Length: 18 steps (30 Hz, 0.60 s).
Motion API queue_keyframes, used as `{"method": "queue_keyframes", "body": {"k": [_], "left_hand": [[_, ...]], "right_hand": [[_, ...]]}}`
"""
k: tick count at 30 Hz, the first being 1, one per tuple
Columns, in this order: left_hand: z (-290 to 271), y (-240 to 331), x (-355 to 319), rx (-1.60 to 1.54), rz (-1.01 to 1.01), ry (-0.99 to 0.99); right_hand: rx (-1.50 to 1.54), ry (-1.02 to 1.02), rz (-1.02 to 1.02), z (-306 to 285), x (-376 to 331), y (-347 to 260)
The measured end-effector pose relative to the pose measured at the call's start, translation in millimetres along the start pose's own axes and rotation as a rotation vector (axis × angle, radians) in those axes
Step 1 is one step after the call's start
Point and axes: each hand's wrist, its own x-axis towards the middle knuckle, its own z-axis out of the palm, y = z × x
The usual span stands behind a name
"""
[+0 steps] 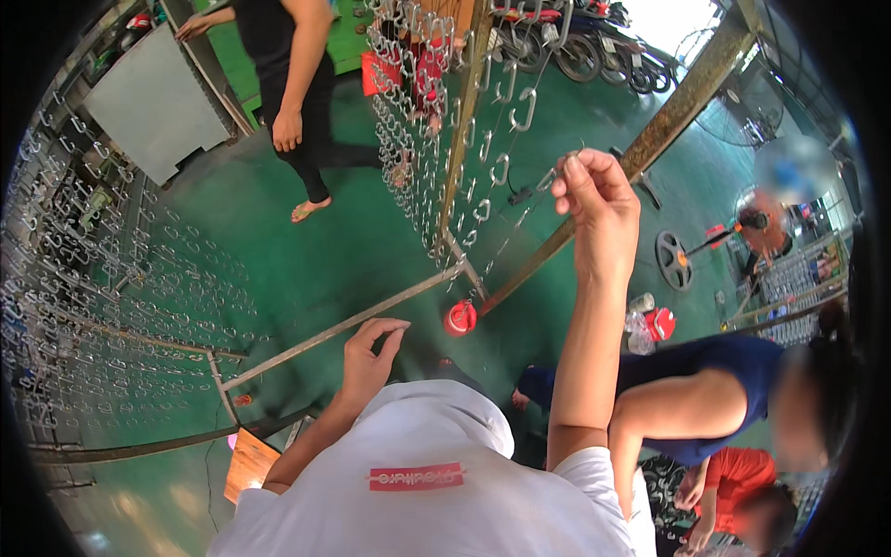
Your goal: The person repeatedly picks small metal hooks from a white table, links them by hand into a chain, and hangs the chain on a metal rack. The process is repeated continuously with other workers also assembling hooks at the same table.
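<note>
My right hand (601, 209) is raised on the right, thumb and fingertips pinched together at one end of a silver metal link (548, 178). A thin strand runs down from this link toward the floor. Beside it hang more open-sided metal links (524, 109), strung one above another on thin wires. My left hand (368, 355) is held low in front of my white shirt, its thumb and forefinger closed in a pinch. What sits between those fingertips, if anything, is too small to make out.
A rusty steel post (687, 93) and a low frame bar (343, 327) border the hanging links. On the green floor stands a red round container (460, 318). One person in black (302, 84) stands beyond the frame; another in dark blue (687, 390) is close on my right.
</note>
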Motion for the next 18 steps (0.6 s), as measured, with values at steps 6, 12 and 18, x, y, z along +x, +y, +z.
{"method": "queue_keyframes", "body": {"k": [6, 12, 18], "left_hand": [[30, 5, 12, 0.014, -0.074, 0.112], [52, 11, 21, 0.094, -0.11, 0.192], [67, 16, 26, 0.136, -0.136, 0.281]], "right_hand": [[-0.037, -0.125, -0.062, -2, 87, -7], [0.031, -0.177, -0.156, 9, 173, -10], [0.142, -0.238, -0.187, 24, 248, -12]]}}
